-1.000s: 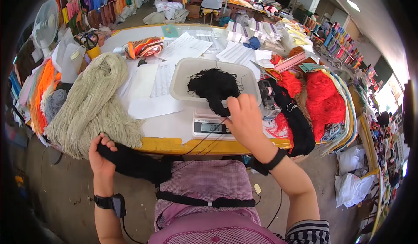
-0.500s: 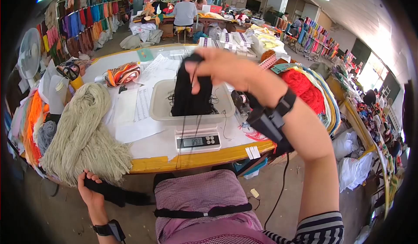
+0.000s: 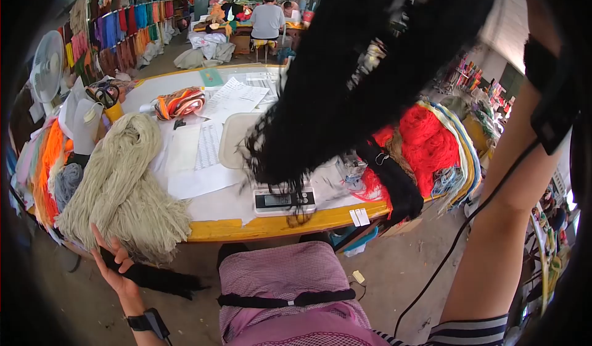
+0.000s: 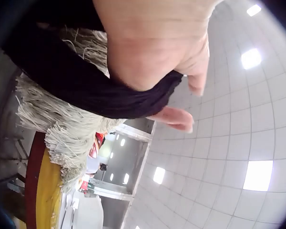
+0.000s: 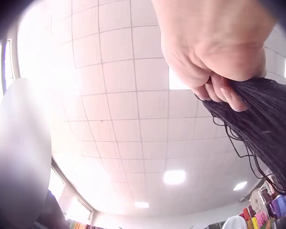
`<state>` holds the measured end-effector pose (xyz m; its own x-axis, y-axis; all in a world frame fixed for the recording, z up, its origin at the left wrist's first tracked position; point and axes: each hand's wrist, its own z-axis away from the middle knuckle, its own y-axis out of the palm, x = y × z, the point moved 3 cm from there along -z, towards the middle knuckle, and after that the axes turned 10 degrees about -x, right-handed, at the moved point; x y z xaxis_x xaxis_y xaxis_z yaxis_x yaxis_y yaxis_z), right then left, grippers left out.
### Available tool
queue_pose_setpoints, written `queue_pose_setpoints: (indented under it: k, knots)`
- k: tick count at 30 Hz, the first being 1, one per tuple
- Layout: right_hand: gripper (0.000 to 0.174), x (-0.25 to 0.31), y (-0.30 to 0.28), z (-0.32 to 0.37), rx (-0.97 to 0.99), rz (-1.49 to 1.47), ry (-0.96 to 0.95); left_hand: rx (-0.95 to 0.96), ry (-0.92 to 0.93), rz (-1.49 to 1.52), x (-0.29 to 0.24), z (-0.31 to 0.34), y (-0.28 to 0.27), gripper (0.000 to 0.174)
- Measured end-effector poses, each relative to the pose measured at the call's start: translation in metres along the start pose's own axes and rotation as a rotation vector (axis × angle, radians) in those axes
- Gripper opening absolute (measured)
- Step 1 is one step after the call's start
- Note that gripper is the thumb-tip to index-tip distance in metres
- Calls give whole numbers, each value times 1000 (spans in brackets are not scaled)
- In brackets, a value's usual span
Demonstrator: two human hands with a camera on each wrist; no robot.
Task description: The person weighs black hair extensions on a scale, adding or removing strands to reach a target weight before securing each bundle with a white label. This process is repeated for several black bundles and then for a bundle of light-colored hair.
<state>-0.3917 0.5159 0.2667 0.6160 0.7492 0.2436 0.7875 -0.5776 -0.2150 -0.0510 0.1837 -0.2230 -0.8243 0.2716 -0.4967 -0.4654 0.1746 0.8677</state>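
Raised high at the right, my right hand grips a large skein of black yarn, its fingers curled round the strands in the right wrist view. In the head view that hand is out of frame, and the skein hangs blurred across the table. Loose ends dangle over a digital scale and hide much of the pale plastic tub. My left hand, low at the left, holds a smaller black yarn bundle across the palm, some fingers bent over it and others spread.
A beige yarn hank drapes over the table's yellow front edge, beside my left hand. Papers and a striped orange skein lie behind. Red yarn and another black skein are at the right. A fan stands left.
My right hand has drawn the black skein up from the tub, raising it toward the upper right. My left hand has moved left and lower with its bundle, its fingers spreading more.
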Motion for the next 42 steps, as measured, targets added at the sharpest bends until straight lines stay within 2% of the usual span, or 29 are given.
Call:
queue_pose_setpoints:
  k: [1, 3, 4, 6, 8, 10, 11, 12, 13, 15, 17, 18, 19, 20, 21, 22, 23, 24, 25, 27, 29, 31, 33, 34, 35, 36, 38, 40, 42]
  knots:
    - [12, 3, 1, 4, 5, 33, -26, 0, 0, 2, 4, 0, 5, 67]
    - [12, 0, 13, 15, 43, 122, -55, 372, -20, -36, 17, 1, 22, 73]
    - [12, -8, 24, 27, 81, 183, -46, 323, -39, -58, 25, 2, 31, 77]
    - [13, -43, 58, 66, 214, 366, -26, 379, -54, -199, 37, 6, 54, 76]
    - [14, -84, 87, 112, 444, 554, -130, 390, -61, -270, 53, 16, 88, 77]
    - [16, -132, 124, 178, 707, 588, -270, 464, -23, -402, 70, 35, 132, 77]
    - [22, -138, 137, 210, 1058, 630, 31, 375, -32, -514, 75, 46, 149, 82]
    - [26, -138, 147, 237, 1015, 520, 399, 506, -62, -568, 88, 54, 168, 96]
    - [29, -134, 151, 259, 1021, 470, 708, 555, -144, -538, 103, 63, 185, 102]
    - [34, -133, 159, 295, 1051, 370, 871, 754, -196, -628, 135, 73, 193, 119]
    - [38, -154, 162, 359, 526, 180, 523, 908, -272, -773, 166, 91, 193, 118]
    - [44, -133, 150, 341, 864, 281, 990, 909, -304, -783, 170, 93, 194, 118]
    - [44, -128, 142, 354, 850, 267, 1018, 1001, -285, -1106, 178, 94, 197, 115]
    - [45, -124, 135, 369, 751, 184, 1077, 1092, -254, -1425, 187, 95, 196, 112]
    - [46, -121, 130, 385, 650, 104, 1132, 1105, -281, -1426, 194, 96, 193, 112]
    - [47, -120, 129, 401, 637, 106, 1130, 1219, -284, -1446, 203, 98, 188, 108]
    - [46, -113, 122, 415, 651, 122, 1231, 1330, -283, -1463, 212, 99, 184, 105]
    - [44, -111, 119, 430, 597, 97, 1216, 1409, -168, -1460, 219, 102, 180, 99]
    - [42, -109, 116, 441, 541, 73, 1198, 1414, -185, -1461, 227, 104, 176, 99]
    - [38, -104, 103, 453, 445, 56, 1196, 1503, 17, -1378, 237, 109, 178, 90]
    - [34, -97, 83, 460, 356, 45, 1189, 1485, -62, -1325, 247, 109, 178, 85]
    - [28, -92, 49, 458, 119, 227, 1080, 1460, -137, -1278, 247, 107, 182, 80]
    - [27, -106, -1, 486, -127, 811, 1194, 1102, -676, -1213, 240, 102, 186, 74]
    - [31, -115, -23, 506, -206, 922, 1137, 1101, -574, -1172, 241, 103, 187, 68]
    - [35, -122, -39, 522, -284, 1031, 1075, 1096, -578, -1174, 241, 104, 187, 68]
    - [35, -127, -44, 529, -282, 1028, 1077, 1117, -550, -1209, 241, 104, 189, 67]
    - [34, -139, -50, 549, -509, 644, 1406, 1135, -520, -1250, 244, 102, 187, 67]
    - [34, -145, -48, 546, -541, 595, 1417, 1154, -424, -1200, 249, 101, 182, 65]
    - [33, -149, -47, 547, -571, 547, 1430, 1088, -495, -1221, 247, 102, 184, 65]
